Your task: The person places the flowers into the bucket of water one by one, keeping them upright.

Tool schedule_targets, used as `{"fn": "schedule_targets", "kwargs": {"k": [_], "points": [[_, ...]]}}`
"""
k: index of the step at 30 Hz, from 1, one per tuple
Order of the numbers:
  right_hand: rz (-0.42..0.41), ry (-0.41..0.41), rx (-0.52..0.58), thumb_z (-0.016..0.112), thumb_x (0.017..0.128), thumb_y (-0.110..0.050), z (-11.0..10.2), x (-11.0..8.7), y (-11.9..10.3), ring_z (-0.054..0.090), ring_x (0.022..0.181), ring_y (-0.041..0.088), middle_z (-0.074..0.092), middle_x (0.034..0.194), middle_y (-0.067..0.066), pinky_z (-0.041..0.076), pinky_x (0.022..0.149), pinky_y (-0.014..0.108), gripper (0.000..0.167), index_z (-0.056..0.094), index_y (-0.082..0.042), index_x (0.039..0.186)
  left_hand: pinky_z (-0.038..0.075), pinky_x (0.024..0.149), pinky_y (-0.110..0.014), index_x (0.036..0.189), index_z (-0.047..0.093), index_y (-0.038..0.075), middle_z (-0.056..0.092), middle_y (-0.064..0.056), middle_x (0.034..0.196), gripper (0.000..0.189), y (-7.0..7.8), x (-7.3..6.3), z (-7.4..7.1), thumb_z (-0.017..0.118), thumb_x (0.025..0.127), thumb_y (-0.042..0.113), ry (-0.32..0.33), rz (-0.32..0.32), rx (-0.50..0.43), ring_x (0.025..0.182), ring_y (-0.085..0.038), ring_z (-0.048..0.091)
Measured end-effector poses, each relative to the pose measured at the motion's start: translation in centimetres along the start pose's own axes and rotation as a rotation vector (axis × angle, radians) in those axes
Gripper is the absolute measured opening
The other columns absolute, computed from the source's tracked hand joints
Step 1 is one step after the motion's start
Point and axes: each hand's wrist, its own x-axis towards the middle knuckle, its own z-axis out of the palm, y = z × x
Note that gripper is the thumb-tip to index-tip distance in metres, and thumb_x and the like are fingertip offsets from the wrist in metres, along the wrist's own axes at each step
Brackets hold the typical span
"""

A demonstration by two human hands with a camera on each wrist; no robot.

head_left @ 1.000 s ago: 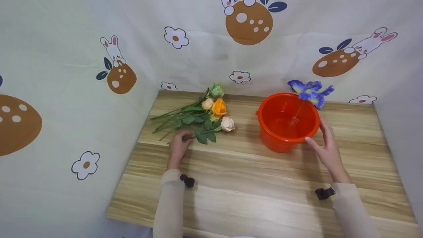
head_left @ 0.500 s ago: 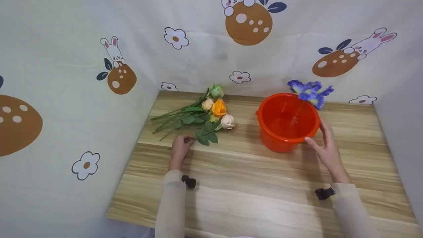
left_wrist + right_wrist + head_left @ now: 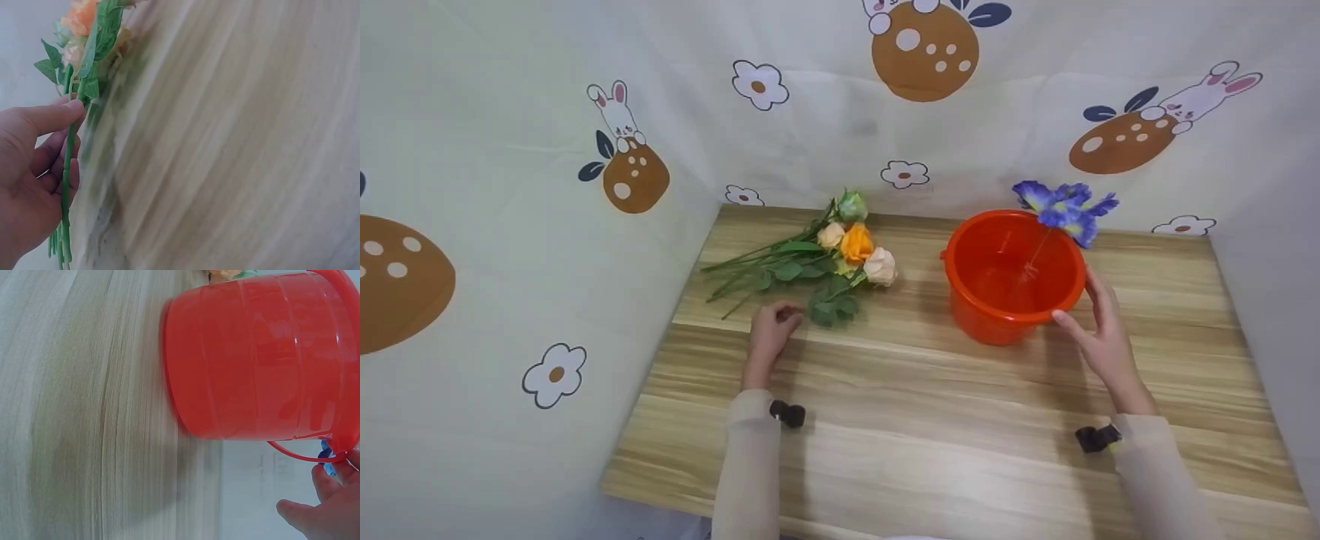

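My left hand [image 3: 771, 331] pinches the green stem [image 3: 67, 180] of a rose between thumb and fingers in the left wrist view. A pale peach rose [image 3: 880, 267] with dark green leaves [image 3: 834, 303] extends right of that hand. Behind it lie an orange rose [image 3: 856, 243], another peach rose [image 3: 831, 235] and a pale green bloom [image 3: 852, 206]. My right hand [image 3: 1106, 352] rests with fairly straight fingers against the rim of a red bucket [image 3: 997, 326]. In the right wrist view its thumb stands apart from the bucket wall. A purple-blue iris [image 3: 1065, 210] leans in the bucket.
The wood-grain table [image 3: 900, 420] ends at a front edge near the person. A printed cloth [image 3: 825, 135] hangs behind and beside it. The bucket's thin red handle [image 3: 301, 455] hangs along its side. Several stems [image 3: 750, 259] point left.
My left hand has shifted slightly right with the pinched stem. The front peach rose and its leaves have turned and moved a little right and back. The right hand and bucket have stayed still.
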Motion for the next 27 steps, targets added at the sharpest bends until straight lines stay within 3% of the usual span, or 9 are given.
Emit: {"fn": "schedule_targets", "kwargs": {"k": [8,15,21,27], "points": [[-0.031,-0.009,0.016,0.07,0.089,0.0,0.0,-0.1,-0.2,0.026,0.151,0.029,0.025,0.163,0.014,0.025,0.116,0.007,0.084,0.024,-0.01,0.158,0.054,0.078,-0.027,0.105,0.075,0.005,0.075,-0.013,0.101,0.014,1.1,-0.4,-0.2,0.069,0.093,0.008,-0.011,0.001,-0.064,0.092,-0.022,0.068],[-0.037,-0.006,0.004,0.07,0.091,-0.004,0.0,-0.2,-0.2,0.026,0.152,0.025,0.026,0.164,0.013,0.024,0.119,0.012,0.081,0.025,-0.011,0.158,0.054,0.078,-0.027,0.106,0.075,0.006,0.075,-0.013,0.1,0.015,2.1,-0.5,0.0,0.069,0.093,0.009,-0.033,0.007,-0.096,0.089,-0.022,0.068],[-0.008,-0.011,0.007,0.07,0.091,-0.006,0.0,-0.2,-0.4,0.023,0.152,0.029,0.024,0.165,0.012,0.021,0.126,0.028,0.082,0.025,-0.014,0.159,0.052,0.078,-0.025,0.104,0.076,0.008,0.075,-0.01,0.1,0.013,3.0,-0.5,0.2,0.069,0.093,0.009,-0.029,0.014,-0.122,0.088,-0.017,0.066],[0.009,-0.013,0.013,0.07,0.091,-0.005,-0.2,-0.2,-0.3,0.021,0.153,0.032,0.022,0.165,0.013,0.02,0.125,0.024,0.083,0.023,-0.013,0.159,0.052,0.075,-0.02,0.103,0.075,0.005,0.075,-0.014,0.099,0.013,4.2,-0.3,0.2,0.07,0.092,0.007,-0.031,0.067,-0.178,0.086,-0.012,0.065]]}}
